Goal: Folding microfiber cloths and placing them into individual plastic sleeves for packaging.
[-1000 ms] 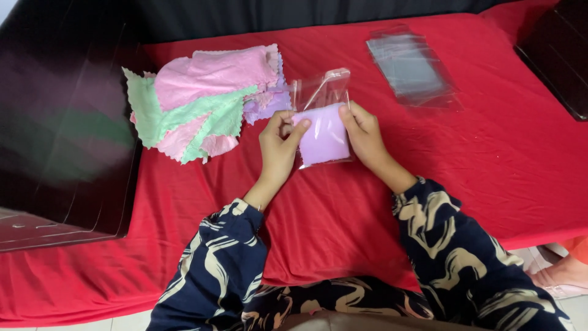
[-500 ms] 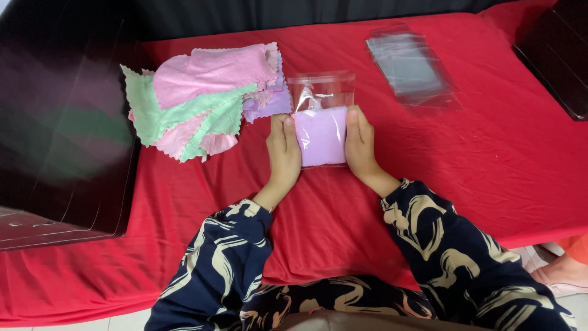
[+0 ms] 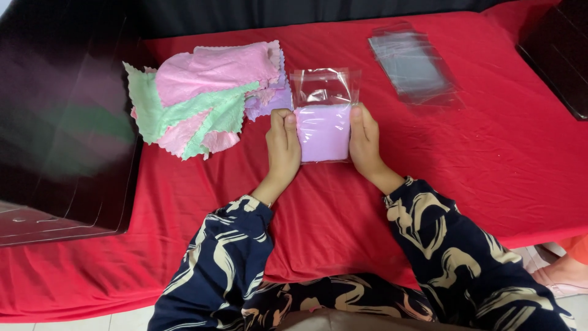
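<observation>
The clear plastic bag [image 3: 323, 116] lies flat on the red-covered bench [image 3: 490, 153], its long axis running away from the person and its open, empty top pointing to the far side; a folded lilac cloth [image 3: 323, 132] fills its lower half. The left hand [image 3: 283, 142] and right hand [image 3: 365, 140] press its two side edges, grip closed on the bag. Left of it sits a pile of pink and green cloths [image 3: 205, 95], partly overlapping; far right, a stack of empty bags [image 3: 413, 64] is glare-washed.

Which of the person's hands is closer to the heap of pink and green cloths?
Left. The left hand grips the clear bag holding a folded lilac cloth, beside the heap. The right hand holds the bag's far edge.
</observation>
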